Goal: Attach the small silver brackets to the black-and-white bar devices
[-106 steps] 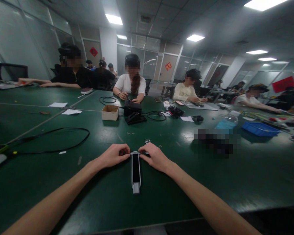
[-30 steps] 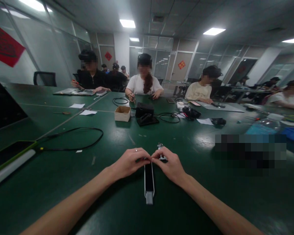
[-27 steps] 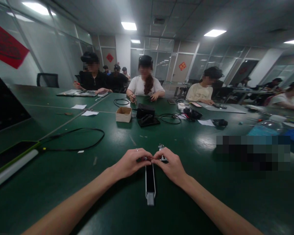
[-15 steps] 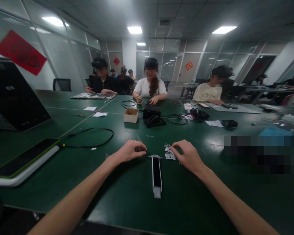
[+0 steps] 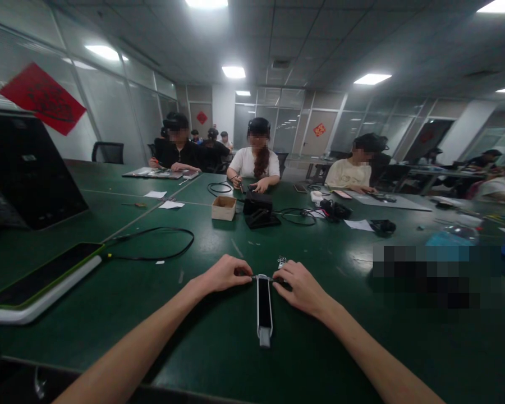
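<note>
Moved inward since the earlier view, the left hand [image 5: 225,275] now pinches the 9 o'clock end of the crosspiece [image 5: 263,276] on the black-and-silver rail [image 5: 264,308], which lies lengthwise on the green workbench [image 5: 151,320]. A small metal bracket [image 5: 282,261] rests loose at 1 o'clock. The right hand [image 5: 303,283] grips the crosspiece's 3 o'clock end.

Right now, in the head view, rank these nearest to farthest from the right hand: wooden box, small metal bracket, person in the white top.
1. Small metal bracket, just ahead of the right hand.
2. Wooden box, farther, ahead-left.
3. Person in the white top, seated far ahead.
</note>
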Available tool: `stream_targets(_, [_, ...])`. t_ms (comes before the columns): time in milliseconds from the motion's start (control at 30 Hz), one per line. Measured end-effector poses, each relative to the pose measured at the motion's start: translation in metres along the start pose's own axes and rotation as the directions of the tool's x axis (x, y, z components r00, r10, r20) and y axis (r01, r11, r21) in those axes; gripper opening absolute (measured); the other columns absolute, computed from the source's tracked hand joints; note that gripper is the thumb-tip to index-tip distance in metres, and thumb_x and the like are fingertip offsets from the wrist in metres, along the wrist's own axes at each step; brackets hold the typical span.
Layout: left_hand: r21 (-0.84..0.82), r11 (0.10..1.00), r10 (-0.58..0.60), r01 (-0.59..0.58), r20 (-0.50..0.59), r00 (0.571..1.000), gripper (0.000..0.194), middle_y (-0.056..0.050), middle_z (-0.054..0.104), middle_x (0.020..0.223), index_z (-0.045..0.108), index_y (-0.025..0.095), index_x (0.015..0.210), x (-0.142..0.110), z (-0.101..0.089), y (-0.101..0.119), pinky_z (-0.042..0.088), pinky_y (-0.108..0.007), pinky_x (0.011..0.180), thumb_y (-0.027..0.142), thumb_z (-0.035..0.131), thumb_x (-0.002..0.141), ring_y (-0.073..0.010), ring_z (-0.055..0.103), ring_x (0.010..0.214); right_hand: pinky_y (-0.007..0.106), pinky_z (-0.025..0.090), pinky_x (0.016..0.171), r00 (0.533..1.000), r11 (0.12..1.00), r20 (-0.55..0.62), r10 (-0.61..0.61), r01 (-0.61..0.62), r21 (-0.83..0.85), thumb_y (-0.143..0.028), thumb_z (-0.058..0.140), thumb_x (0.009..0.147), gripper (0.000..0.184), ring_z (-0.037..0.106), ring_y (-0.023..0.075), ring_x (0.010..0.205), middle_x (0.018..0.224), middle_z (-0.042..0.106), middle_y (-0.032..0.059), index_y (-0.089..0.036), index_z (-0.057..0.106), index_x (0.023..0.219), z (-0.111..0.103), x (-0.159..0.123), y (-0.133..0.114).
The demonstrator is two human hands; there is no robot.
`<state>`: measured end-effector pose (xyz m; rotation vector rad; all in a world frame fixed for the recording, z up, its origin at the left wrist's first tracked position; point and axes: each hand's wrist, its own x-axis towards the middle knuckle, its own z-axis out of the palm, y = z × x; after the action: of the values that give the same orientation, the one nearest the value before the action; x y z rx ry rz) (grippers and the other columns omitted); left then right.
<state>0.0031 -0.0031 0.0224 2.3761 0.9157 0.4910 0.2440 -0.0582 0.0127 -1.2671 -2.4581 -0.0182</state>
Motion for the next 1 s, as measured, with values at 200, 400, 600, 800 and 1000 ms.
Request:
stream_targets(200, [-0.011,1.000,0.021,-0.020,0.007,1.000,0.020,-0.002,0.073,0.086,0.071,0.017,0.094,0.002,0.003,0.003,0.047,-0.021,0.068,0.029,0.060,0.083,-0.0143,0.064,0.072,0.030,0.040,0.071,0.999,0.999,-0.047,-0.025,0.023,-0.031,-0.020,0.051,0.089,0.015,0.054,0.0172,0.082,0.088,0.064,0.0056,-0.015,0.065,0.093,0.005,0.001,-0.001])
stream_targets(400, [0.050,0.999,0.007,-0.009,0.023,1.000,0.025,-0.002,0.071,0.087,0.070,0.018,0.096,0.005,0.001,0.007,0.046,-0.024,0.070,0.035,0.054,0.086,-0.0154,0.062,0.073,0.031,0.040,0.079,0.982,0.988,-0.153,0.110,-0.126,-0.094,-0.038,0.048,0.091,0.025,0.056,0.0175,0.089,0.095,0.066,0.0039,-0.019,0.063,0.097,-0.021,0.000,0.015])
stream_targets(600, [0.065,0.998,-0.027,0.024,0.044,0.999,0.029,-0.003,0.070,0.089,0.068,0.018,0.099,0.003,-0.001,0.009,0.046,-0.024,0.067,0.038,0.053,0.086,-0.0155,0.061,0.072,0.048,0.026,0.099,0.603,0.608,-0.330,0.726,-0.787,-0.100,-0.035,0.039,0.092,0.032,0.060,0.0220,0.090,0.089,0.068,0.0088,-0.015,0.064,0.088,-0.049,-0.036,0.093])
stream_targets(800, [0.063,0.998,-0.011,0.010,0.028,1.000,0.028,-0.002,0.070,0.088,0.069,0.019,0.098,0.003,0.001,0.005,0.047,-0.024,0.069,0.038,0.053,0.086,-0.0154,0.060,0.072,0.058,0.023,0.097,0.376,0.364,-0.269,0.887,-0.927,-0.096,-0.036,0.036,0.091,0.039,0.061,0.0298,0.095,0.091,0.068,0.0161,-0.013,0.068,0.091,-0.054,-0.070,0.138])
stream_targets(1000, [0.065,0.998,-0.007,0.006,0.024,1.000,0.030,-0.003,0.070,0.088,0.069,0.018,0.097,0.003,0.000,0.007,0.047,-0.025,0.069,0.039,0.052,0.085,-0.0159,0.060,0.072,0.058,0.022,0.099,0.344,0.336,-0.251,0.905,-0.939,-0.078,-0.036,0.036,0.090,0.040,0.060,0.0308,0.099,0.095,0.067,0.0161,-0.012,0.068,0.094,-0.048,-0.074,0.150])
